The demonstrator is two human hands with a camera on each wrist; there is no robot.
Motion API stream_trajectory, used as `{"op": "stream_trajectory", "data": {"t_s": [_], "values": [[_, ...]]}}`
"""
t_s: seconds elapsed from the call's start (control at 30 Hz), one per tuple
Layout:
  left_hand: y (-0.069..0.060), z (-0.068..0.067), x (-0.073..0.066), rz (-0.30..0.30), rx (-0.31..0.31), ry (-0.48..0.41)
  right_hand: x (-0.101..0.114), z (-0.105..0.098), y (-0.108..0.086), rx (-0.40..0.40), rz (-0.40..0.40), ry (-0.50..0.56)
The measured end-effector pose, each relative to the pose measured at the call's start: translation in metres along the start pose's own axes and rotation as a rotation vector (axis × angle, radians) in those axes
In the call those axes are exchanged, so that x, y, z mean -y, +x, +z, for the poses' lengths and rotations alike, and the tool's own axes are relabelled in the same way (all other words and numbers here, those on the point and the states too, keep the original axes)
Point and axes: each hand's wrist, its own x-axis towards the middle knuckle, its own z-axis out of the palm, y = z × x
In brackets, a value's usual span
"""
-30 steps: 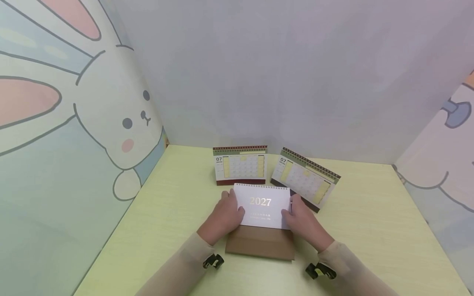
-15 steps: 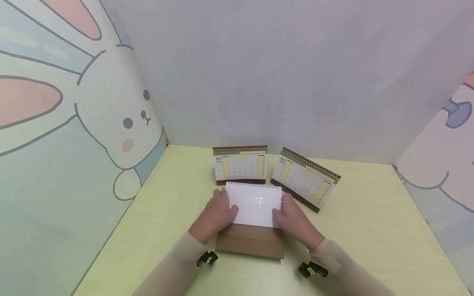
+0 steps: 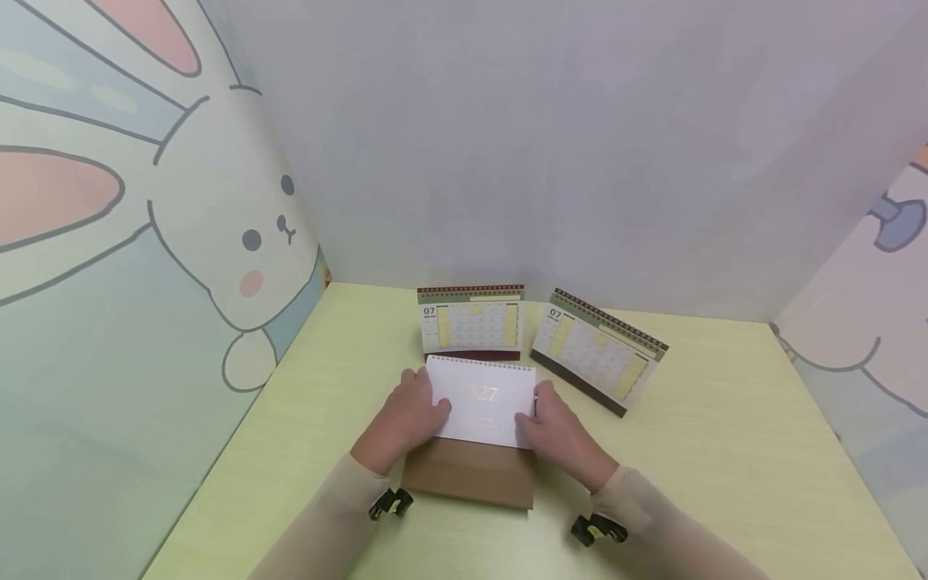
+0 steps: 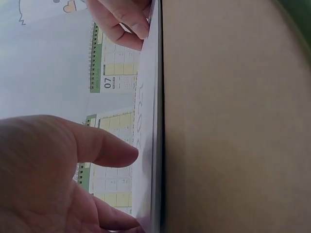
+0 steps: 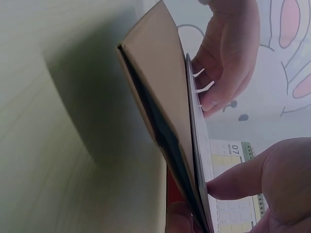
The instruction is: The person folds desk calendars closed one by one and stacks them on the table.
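Note:
A white-covered desk calendar [image 3: 482, 415] with "2027" in gold letters and a ring-bound top edge is held between both hands. Its brown cardboard stand [image 3: 467, 474] shows below the cover. My left hand [image 3: 406, 417] grips the left side, thumb on the cover and other fingers toward the back. On the right side my right hand [image 3: 565, 435] pinches the calendar the same way. In the right wrist view the brown stand [image 5: 155, 63] is tilted over its shadow on the table, with a dark gap between its folded panels.
Just behind, a desk calendar with a red base [image 3: 474, 322] stands facing forward. To its right, another calendar with a dark base [image 3: 598, 346] stands at an angle. Pale yellow tabletop [image 3: 725, 451] surrounds them, with a grey backdrop [image 3: 551, 161] and printed rabbit side panel [image 3: 217, 209].
Both hands have moved left together with the white-covered calendar, so it no longer overlaps the angled calendar's lower left corner. The two standing calendars have stayed put.

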Motion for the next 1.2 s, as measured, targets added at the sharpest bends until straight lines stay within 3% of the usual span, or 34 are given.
{"op": "stream_trajectory", "data": {"t_s": [0.53, 0.87, 1.2], "values": [[-0.002, -0.020, 0.026, -0.043, 0.003, 0.022, 0.010, 0.027, 0.007, 0.075, -0.004, 0.048], [-0.005, -0.031, 0.043, -0.078, 0.000, 0.035, 0.019, 0.038, 0.008, 0.147, -0.065, 0.096], [-0.010, -0.037, 0.059, -0.100, -0.007, 0.068, 0.019, 0.049, 0.012, 0.268, -0.095, 0.123]]}}
